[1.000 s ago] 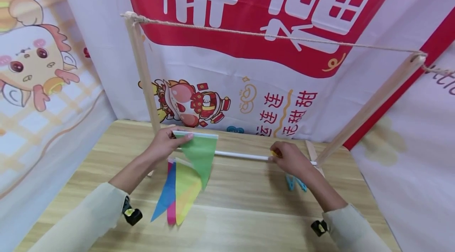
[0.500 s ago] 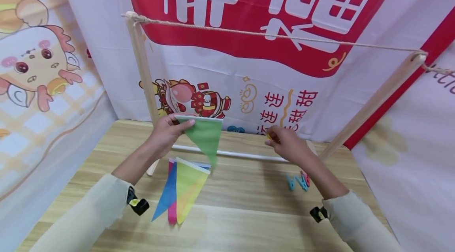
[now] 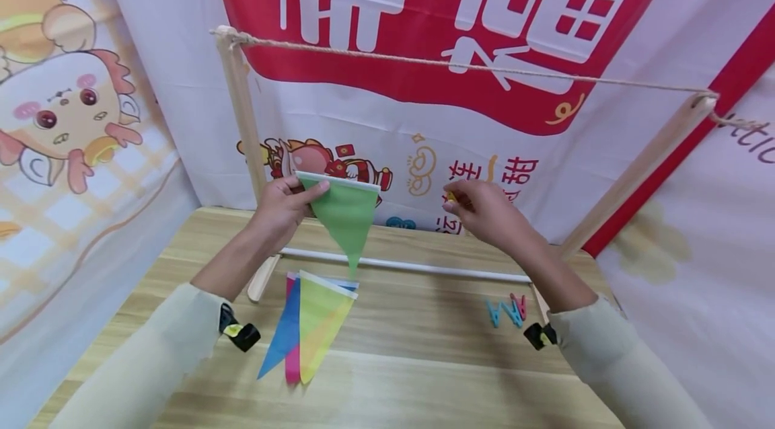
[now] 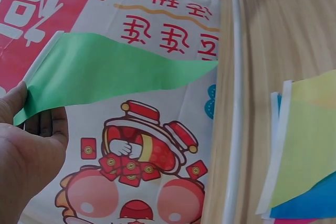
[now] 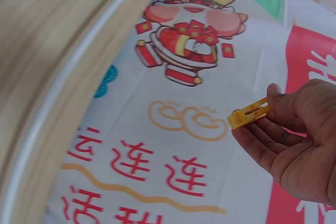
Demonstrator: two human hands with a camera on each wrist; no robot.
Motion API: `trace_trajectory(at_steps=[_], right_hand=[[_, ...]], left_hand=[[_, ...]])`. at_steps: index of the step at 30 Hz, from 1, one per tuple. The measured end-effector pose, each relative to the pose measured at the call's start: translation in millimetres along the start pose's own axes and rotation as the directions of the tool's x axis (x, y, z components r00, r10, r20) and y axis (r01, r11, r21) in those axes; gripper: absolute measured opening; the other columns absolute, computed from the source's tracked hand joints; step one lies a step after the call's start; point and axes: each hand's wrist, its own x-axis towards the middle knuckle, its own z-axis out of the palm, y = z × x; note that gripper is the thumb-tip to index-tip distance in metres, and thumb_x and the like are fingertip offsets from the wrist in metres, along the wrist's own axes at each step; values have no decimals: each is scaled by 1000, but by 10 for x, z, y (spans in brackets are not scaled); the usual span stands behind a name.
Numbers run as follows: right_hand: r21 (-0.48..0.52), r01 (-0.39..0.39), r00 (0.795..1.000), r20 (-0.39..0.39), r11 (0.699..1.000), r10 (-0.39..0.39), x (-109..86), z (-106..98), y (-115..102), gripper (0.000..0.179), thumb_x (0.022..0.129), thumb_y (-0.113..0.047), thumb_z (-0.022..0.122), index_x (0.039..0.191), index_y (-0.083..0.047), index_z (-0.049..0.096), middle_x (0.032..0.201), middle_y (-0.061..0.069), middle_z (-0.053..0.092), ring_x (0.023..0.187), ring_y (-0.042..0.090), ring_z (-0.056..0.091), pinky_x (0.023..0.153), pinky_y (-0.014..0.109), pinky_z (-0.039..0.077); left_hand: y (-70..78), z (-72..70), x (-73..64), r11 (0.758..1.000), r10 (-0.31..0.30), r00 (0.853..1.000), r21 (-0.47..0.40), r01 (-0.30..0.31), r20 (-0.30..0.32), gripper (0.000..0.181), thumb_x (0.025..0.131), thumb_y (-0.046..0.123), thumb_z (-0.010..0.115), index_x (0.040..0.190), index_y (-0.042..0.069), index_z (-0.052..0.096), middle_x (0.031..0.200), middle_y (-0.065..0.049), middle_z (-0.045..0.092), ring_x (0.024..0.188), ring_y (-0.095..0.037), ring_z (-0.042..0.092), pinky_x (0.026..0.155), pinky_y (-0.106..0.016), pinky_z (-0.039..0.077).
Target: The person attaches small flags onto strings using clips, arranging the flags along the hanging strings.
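My left hand (image 3: 281, 210) pinches a green triangular pennant (image 3: 345, 214) by one end of its white top edge, and the point of the pennant hangs down. In my right hand (image 3: 487, 210) a small yellow clothespin (image 5: 249, 115) is held between thumb and fingers, best seen in the right wrist view. Both hands are raised over the far part of the table, below a twine line (image 3: 387, 57) strung between two wooden posts. On the table lie overlapping pennants, a yellow pennant (image 3: 323, 321) on top of a blue pennant (image 3: 283, 331) and a pink one.
Blue clothespins (image 3: 511, 313) and a pink clothespin (image 3: 522, 304) lie at the right of the table. A white rod (image 3: 406, 265) runs low between the left post (image 3: 239, 106) and the right post (image 3: 642, 167). A printed cloth backdrop stands behind.
Both hands have risen from near the rod. The green pennant has lifted off the pile with my left hand, and my right hand has brought the yellow clothespin up and slightly left.
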Motion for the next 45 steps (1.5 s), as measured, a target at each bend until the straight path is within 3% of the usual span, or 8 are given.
trace_trajectory(at_steps=[4,12,20,27,35,45], right_hand=[[17,13,1000,-11,1000,-13,70,-107,-125,40,108,-16,79,144,1,73,123,18,81,102,31,75,97,51,69],[9,47,998,-51,999,-47,161,-291,-375,44,108,-21,79,148,-3,70,131,16,79,106,30,76,97,50,70],[7,98,992,-76,995,-97,235,-417,-601,46,107,-24,80,148,-6,71,129,14,80,103,28,74,96,45,69],[31,136,985,-106,990,-132,276,-517,-756,43,107,-23,81,146,-8,72,127,11,80,106,25,77,98,45,70],[62,221,969,-124,973,-212,368,-591,-942,41,107,-23,80,144,-8,73,127,9,81,109,23,76,102,43,69],[92,266,953,-175,960,-247,397,-658,-1131,42,107,-23,80,146,-10,73,128,7,80,110,20,77,100,41,69]], left_hand=[[130,20,18,1000,20,1000,-10,-20,-12,28,109,24,79,133,11,76,128,5,76,123,-13,74,107,-22,63],[323,68,50,992,107,994,-61,-108,-24,8,108,18,79,116,20,80,114,8,83,107,-9,79,95,-21,67],[445,113,58,980,158,987,-119,-161,-38,8,106,16,81,114,16,82,109,5,85,100,-11,79,84,-20,66],[577,160,87,964,196,980,-176,-199,-38,13,105,14,81,118,14,82,118,3,83,109,-10,79,99,-23,67],[677,159,63,945,215,975,-241,-220,-46,13,105,14,81,118,13,82,120,1,80,105,-10,78,99,-22,66],[808,210,90,921,275,959,-267,-283,-69,19,106,13,79,125,10,81,128,-1,75,115,-12,75,106,-21,64]])
